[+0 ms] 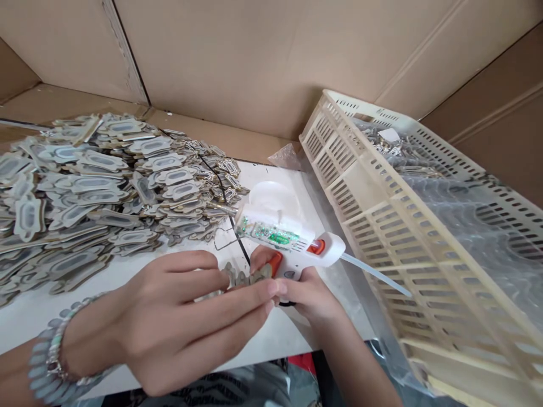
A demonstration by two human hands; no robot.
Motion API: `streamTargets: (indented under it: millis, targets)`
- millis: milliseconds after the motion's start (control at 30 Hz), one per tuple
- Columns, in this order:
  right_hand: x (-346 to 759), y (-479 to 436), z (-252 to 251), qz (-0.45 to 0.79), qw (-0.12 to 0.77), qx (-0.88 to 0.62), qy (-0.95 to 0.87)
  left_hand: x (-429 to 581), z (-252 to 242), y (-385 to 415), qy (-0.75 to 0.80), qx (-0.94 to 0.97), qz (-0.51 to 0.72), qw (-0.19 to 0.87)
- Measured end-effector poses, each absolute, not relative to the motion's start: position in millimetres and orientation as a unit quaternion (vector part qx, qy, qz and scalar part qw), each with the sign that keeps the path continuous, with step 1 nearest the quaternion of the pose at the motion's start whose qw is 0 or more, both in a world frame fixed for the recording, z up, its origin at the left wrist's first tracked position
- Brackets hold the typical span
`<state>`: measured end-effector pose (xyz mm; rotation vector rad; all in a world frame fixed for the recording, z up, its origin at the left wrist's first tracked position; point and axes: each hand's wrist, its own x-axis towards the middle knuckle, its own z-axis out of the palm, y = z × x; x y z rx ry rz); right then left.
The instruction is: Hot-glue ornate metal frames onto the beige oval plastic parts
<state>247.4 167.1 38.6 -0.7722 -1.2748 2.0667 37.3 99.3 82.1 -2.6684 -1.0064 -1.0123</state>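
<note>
My right hand (pixel 316 294) is wrapped round the handle of a white hot glue gun (pixel 271 226) with an orange trigger and green printing on its side. A translucent glue stick (pixel 377 273) sticks out of its back end, and its nozzle points left toward the pile. My left hand (pixel 182 316), wearing bracelets, pinches a few small silvery metal pieces (pixel 241 278) just below the gun. Its fingertips reach my right hand's thumb by the gun's handle. The fingers partly cover the held pieces, so their full shape is hidden.
A big heap of flat, frame-shaped metal pieces (pixel 93 186) spreads over the left of the white table. A white round dish (pixel 275 195) lies behind the gun, near a thin wire stand (pixel 218 244). At right stands a cream slotted crate (pixel 360 192) with bubble wrap (pixel 475 243). Cardboard walls (pixel 254 62) surround the table.
</note>
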Motion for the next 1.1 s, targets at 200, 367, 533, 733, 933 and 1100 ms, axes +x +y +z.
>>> streamTargets:
  millis: [200,367,533,733,933,1100]
  targets:
    - [245,167,41,0.775,0.29,-0.281,-0.486,40,81,93,-0.33,-0.887,-0.318,0.064]
    - [241,170,50,0.746,0.345,-0.281,-0.495,34,79,88,-0.398,-0.843,-0.359,0.051]
    - [239,174,49,0.671,0.394,-0.315,-0.543,5,92,113,-0.376,-0.847,-0.356,0.118]
    - [237,172,54,0.53,0.382,-0.368,-0.661,-17,94,131,-0.495,-0.778,-0.35,0.163]
    - [240,170,48,0.424,0.375,-0.291,-0.771,-19,88,123,-0.516,-0.765,-0.335,0.19]
    - [239,171,43,0.391,0.369,-0.269,-0.799,-18,86,121,-0.537,-0.753,-0.331,0.187]
